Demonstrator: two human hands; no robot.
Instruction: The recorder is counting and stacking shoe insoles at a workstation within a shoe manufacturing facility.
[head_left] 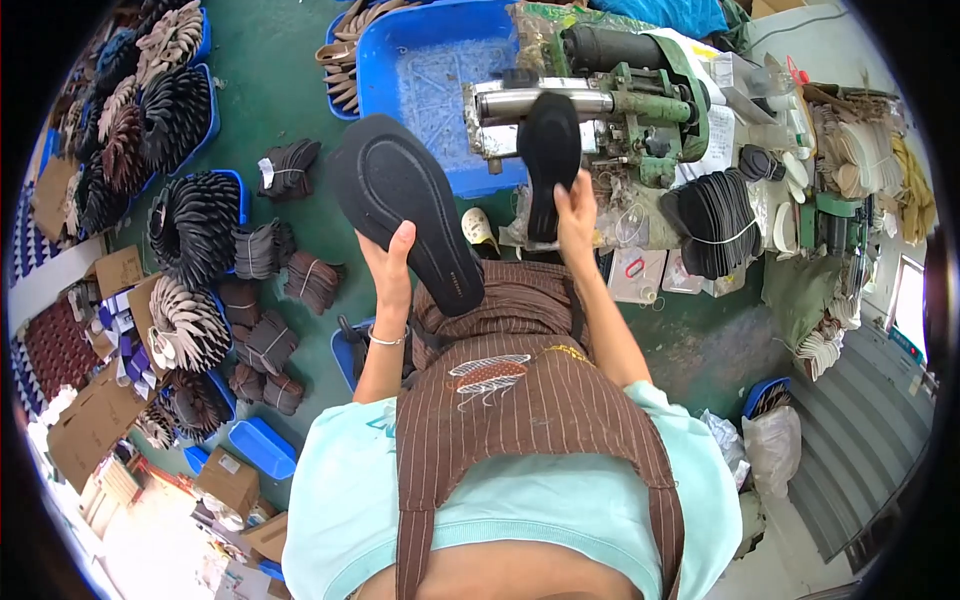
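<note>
My left hand (388,262) is closed on a large black insole (408,205), thumb on its edge. This insole is held tilted over my lap, its wide end pointing up and left, with a stitched-looking oval line on its face. A smaller-looking black insole (549,150) is gripped near its narrow end by my right hand (577,212). It stands upright in front of the metal rollers (500,105) of a green machine (650,105); whether it touches them I cannot tell. A blue tub (375,50) sits just left of the rollers.
On the bench to the right lies a tied bundle of black insoles (712,222). Tied dark bundles (262,250) rest on the green floor (270,65) at left, beside blue bins with coiled insoles (190,225). A small blue tray (263,447) is lower left. My brown striped apron (530,400) covers my lap.
</note>
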